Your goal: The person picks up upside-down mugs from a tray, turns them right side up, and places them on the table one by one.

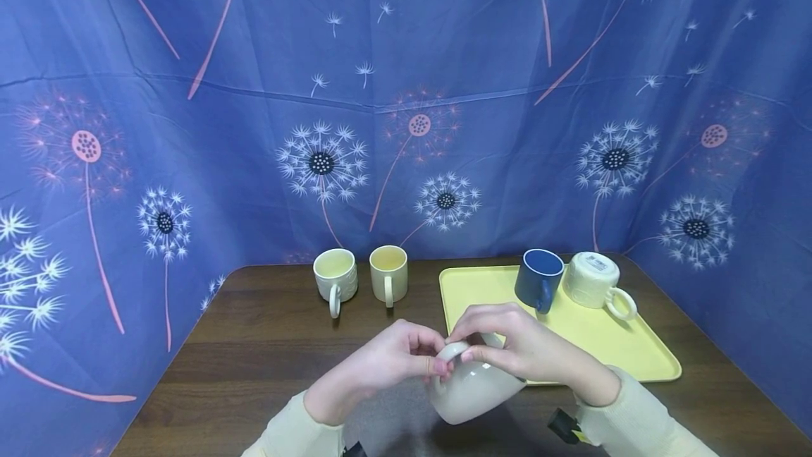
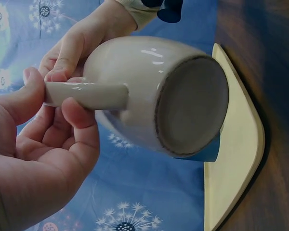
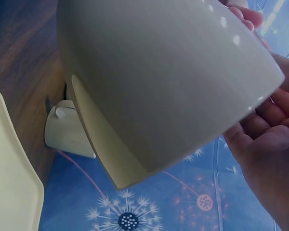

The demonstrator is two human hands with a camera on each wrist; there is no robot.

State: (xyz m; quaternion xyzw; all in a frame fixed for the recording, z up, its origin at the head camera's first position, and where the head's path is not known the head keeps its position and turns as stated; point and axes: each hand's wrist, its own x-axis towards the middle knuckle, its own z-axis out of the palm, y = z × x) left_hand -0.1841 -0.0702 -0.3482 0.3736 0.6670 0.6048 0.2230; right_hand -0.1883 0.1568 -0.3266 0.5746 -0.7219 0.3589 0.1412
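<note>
A cream pitcher (image 1: 478, 390) is held tilted above the table, its rim coming to a spout-like point in the right wrist view. My left hand (image 1: 390, 362) pinches its loop handle (image 2: 98, 96) between thumb and fingers. The right hand (image 1: 523, 344) grips the pitcher near the rim and the top of the handle, with the thumb by the handle in the head view. Facing the left wrist camera is the pitcher's round, dull base (image 2: 192, 106). The body hides part of the right fingers in the right wrist view.
On a yellow tray (image 1: 596, 351) at right, a dark blue mug (image 1: 533, 284) stands upright beside an upside-down cream mug (image 1: 586, 288). Toward the back of the wooden table (image 1: 254, 344) stand a white mug (image 1: 336, 277) and another pale mug (image 1: 389, 273). Patterned blue cloth (image 1: 393, 161) surrounds the table.
</note>
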